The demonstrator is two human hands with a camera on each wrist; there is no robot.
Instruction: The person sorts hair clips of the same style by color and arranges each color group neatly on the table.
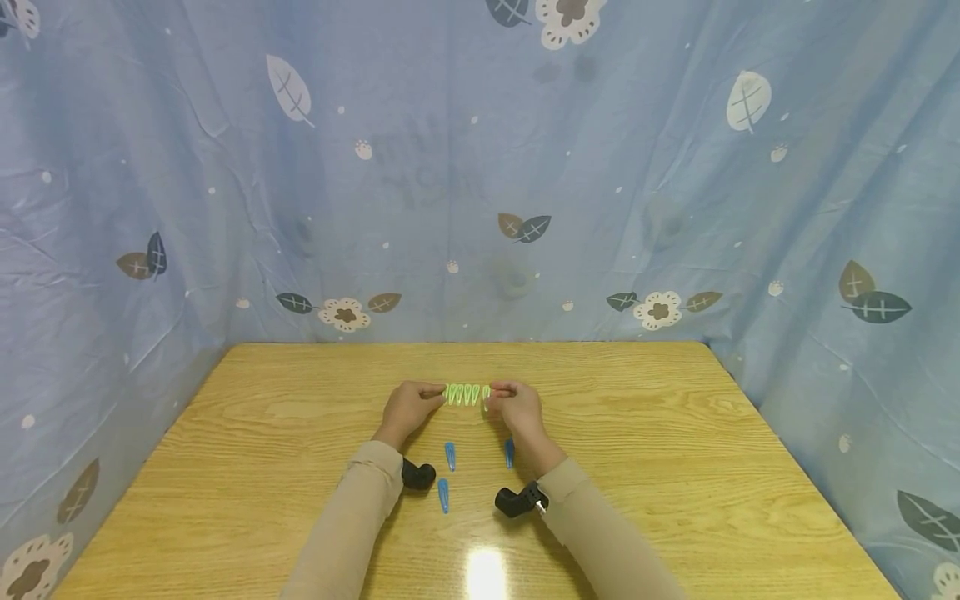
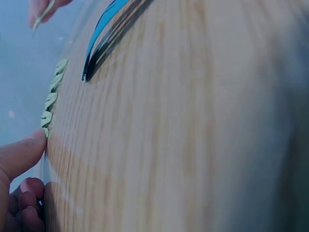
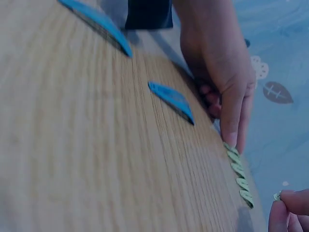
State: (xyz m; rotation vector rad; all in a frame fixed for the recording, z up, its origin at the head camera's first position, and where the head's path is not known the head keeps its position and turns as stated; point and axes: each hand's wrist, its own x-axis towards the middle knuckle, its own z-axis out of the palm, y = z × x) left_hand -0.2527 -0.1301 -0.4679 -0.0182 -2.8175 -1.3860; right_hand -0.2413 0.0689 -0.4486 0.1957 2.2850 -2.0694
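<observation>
A row of several light-green hair clips [image 1: 459, 394] lies on the wooden table. At the row's left end, my left hand [image 1: 408, 408] holds the end clip [image 2: 46, 131] between thumb and index finger, the other fingers curled under. My right hand [image 1: 521, 410] pinches another green hair clip [image 1: 486, 397] just beyond the row's right end. In the right wrist view this pinched clip [image 3: 276, 196] is raised off the table, mostly covered by the fingertips. Nearer to me lie blue hair clips: one [image 1: 450, 457] between the arms, another [image 1: 443, 496] below it, and a third [image 1: 509, 453] beside my right wrist.
The wooden table [image 1: 637, 417] ends at a light-blue patterned curtain [image 1: 450, 167] behind and at both sides. Black wrist-camera mounts [image 1: 418, 475] stick out inward from both wrists. A bright light reflection shows on the table's near part.
</observation>
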